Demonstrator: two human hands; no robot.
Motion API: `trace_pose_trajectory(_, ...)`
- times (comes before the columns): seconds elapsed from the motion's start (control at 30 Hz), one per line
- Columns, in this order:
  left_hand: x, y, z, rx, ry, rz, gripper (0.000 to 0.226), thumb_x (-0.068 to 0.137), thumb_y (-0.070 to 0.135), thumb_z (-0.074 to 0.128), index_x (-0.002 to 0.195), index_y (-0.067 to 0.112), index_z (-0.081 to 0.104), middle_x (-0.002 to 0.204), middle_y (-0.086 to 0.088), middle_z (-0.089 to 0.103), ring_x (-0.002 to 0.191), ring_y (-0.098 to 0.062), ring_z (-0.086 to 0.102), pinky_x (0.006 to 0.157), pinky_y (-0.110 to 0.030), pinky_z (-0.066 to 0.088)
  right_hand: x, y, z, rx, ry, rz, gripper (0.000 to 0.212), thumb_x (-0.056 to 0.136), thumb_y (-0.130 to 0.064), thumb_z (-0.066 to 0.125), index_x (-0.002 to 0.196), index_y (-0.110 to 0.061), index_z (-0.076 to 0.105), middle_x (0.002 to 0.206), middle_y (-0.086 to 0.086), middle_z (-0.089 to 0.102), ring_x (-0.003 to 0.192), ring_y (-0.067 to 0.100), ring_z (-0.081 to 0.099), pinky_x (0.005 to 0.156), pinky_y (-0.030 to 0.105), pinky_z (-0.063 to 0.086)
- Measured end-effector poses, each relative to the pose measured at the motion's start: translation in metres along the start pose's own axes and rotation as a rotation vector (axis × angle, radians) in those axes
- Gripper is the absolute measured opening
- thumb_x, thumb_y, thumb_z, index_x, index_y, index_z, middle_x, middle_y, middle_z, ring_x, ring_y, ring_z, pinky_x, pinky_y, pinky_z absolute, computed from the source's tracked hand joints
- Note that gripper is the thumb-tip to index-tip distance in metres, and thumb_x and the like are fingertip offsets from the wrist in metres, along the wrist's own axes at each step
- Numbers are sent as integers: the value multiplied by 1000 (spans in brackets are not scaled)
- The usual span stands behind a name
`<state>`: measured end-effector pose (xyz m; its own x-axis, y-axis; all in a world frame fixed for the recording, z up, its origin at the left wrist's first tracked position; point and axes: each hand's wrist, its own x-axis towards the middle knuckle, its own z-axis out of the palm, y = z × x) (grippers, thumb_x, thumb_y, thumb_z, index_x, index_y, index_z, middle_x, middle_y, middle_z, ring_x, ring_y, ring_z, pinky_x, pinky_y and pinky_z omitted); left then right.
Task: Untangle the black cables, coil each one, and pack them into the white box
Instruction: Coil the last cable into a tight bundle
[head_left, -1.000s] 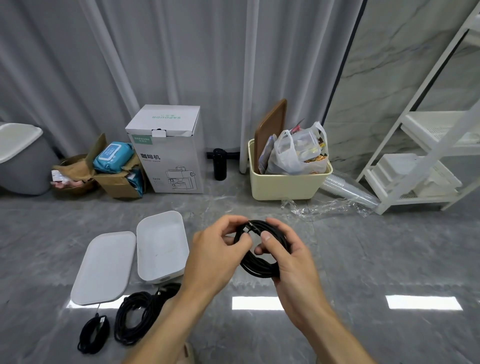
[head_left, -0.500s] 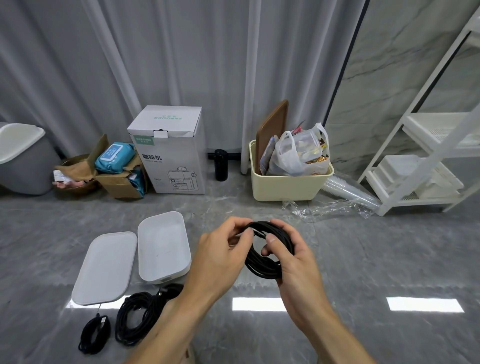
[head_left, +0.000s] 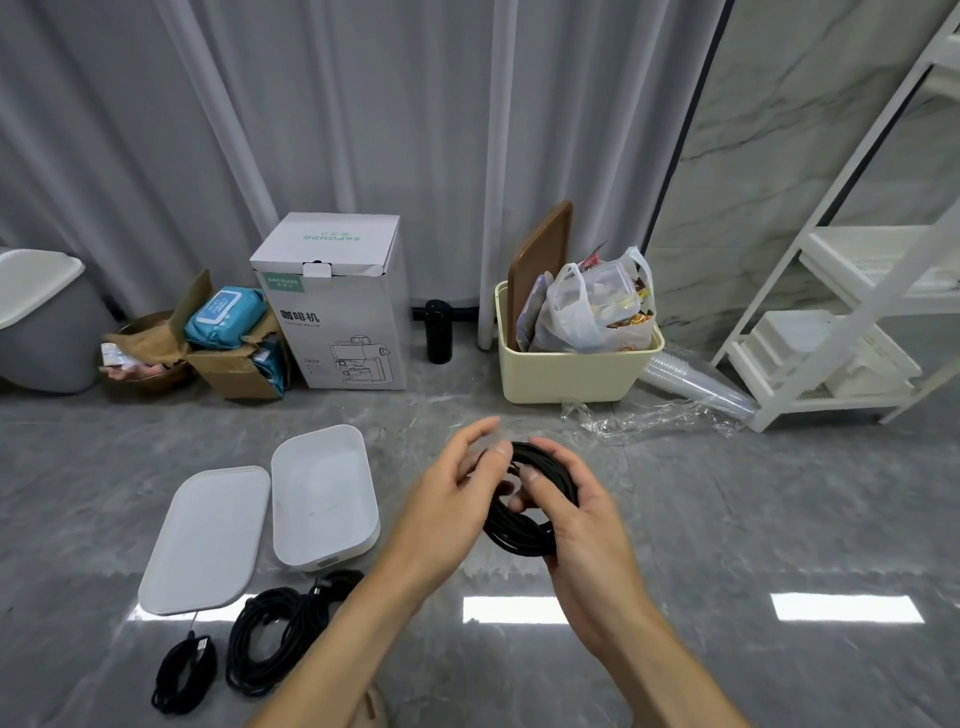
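A coiled black cable (head_left: 519, 532) hangs in the air between my hands, above the grey floor. My right hand (head_left: 582, 514) grips its right side, fingers curled round the loops. My left hand (head_left: 449, 501) is at the coil's left, thumb tip against its top and fingers spread and lifted. The white box (head_left: 332, 558) lies open on the floor to the left, nothing inside, with its lid (head_left: 205, 540) beside it. In front of the box lie a loose black cable bundle (head_left: 275, 639) and a small coiled cable (head_left: 184, 675).
Along the curtain stand a white carton (head_left: 337, 306), a brown cardboard box with blue packs (head_left: 228, 338), a black bottle (head_left: 438, 332), a cream bin of bags (head_left: 571, 364) and a grey bin (head_left: 41, 322). A white shelf rack (head_left: 841, 322) stands at the right.
My left hand has let go of its pinch on the cable end and spread its fingers. The coil has tilted slightly in my right hand.
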<state>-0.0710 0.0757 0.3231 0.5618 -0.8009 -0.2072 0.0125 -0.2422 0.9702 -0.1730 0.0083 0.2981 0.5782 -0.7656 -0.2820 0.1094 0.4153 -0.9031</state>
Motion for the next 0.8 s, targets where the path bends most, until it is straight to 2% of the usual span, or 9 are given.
trace_pose_trajectory(0.13, 1, -5, 5, 112, 7, -4, 19, 103, 38, 42, 113, 36, 59, 99, 13, 67, 69, 11, 61, 65, -5, 43, -3, 3, 7, -19, -80, 54, 25, 96, -14, 60, 119, -21, 65, 106, 7, 72, 86, 16, 61, 82, 33, 52)
trace_pose_trajectory(0.27, 7, -4, -5, 119, -11, -3, 13, 100, 32, 52, 106, 34, 63, 92, 15, 69, 81, 7, 61, 72, -5, 43, 2, -9, -2, -15, -194, 244, 37, 91, -37, 63, 123, -18, 65, 88, 4, 62, 76, 12, 57, 76, 30, 45)
trace_pose_trajectory(0.37, 4, 3, -5, 98, -163, -72, 18, 100, 26, 52, 113, 34, 60, 79, 2, 65, 66, 1, 61, 64, -7, 44, 2, -13, -6, -104, -243, 336, 36, 96, -47, 55, 111, -18, 69, 73, 3, 53, 61, 13, 48, 64, 26, 40)
trace_pose_trajectory(0.43, 4, -1, -4, 112, -193, -111, 23, 97, 34, 54, 117, 45, 56, 82, 4, 64, 68, -2, 60, 71, -16, 48, 0, -13, -5, -119, -211, 356, 35, 95, -51, 54, 102, -21, 71, 63, 0, 43, 53, 12, 41, 56, 25, 34)
trace_pose_trajectory(0.5, 5, -5, -3, -9, -193, -171, 33, 89, 46, 62, 120, 50, 54, 95, 2, 68, 84, -8, 65, 87, -25, 51, -1, -13, -3, -38, -157, 328, 33, 91, -52, 58, 91, -21, 72, 58, -2, 34, 49, 11, 32, 52, 22, 31)
trace_pose_trajectory(0.57, 6, -5, -3, -235, -183, -252, 45, 80, 60, 67, 120, 41, 61, 102, -6, 70, 92, -22, 67, 99, -40, 50, 1, -14, 1, 126, -86, 299, 31, 90, -47, 60, 87, -17, 65, 56, -2, 30, 48, 10, 27, 51, 21, 30)
trace_pose_trajectory(0.63, 8, -5, -1, -392, -113, -289, 45, 87, 60, 59, 109, 22, 68, 92, -10, 68, 81, -23, 62, 94, -43, 48, 3, -14, 3, 237, -25, 294, 29, 92, -43, 59, 87, -15, 59, 57, -1, 28, 49, 11, 25, 57, 25, 27)
trace_pose_trajectory(0.7, 11, -6, 2, -420, -5, -337, 47, 96, 51, 47, 98, 8, 66, 79, -10, 64, 68, -21, 57, 83, -41, 49, 3, -11, 4, 221, -29, 284, 31, 95, -42, 57, 95, -11, 61, 57, -1, 32, 49, 11, 30, 59, 27, 29)
trace_pose_trajectory(0.8, 10, -8, 6, -377, 36, -404, 42, 99, 39, 42, 75, 6, 55, 66, -16, 57, 55, -29, 54, 62, -35, 49, 1, -10, 5, 69, -103, 292, 37, 93, -45, 59, 93, -8, 62, 56, 1, 44, 52, 14, 38, 63, 28, 38)
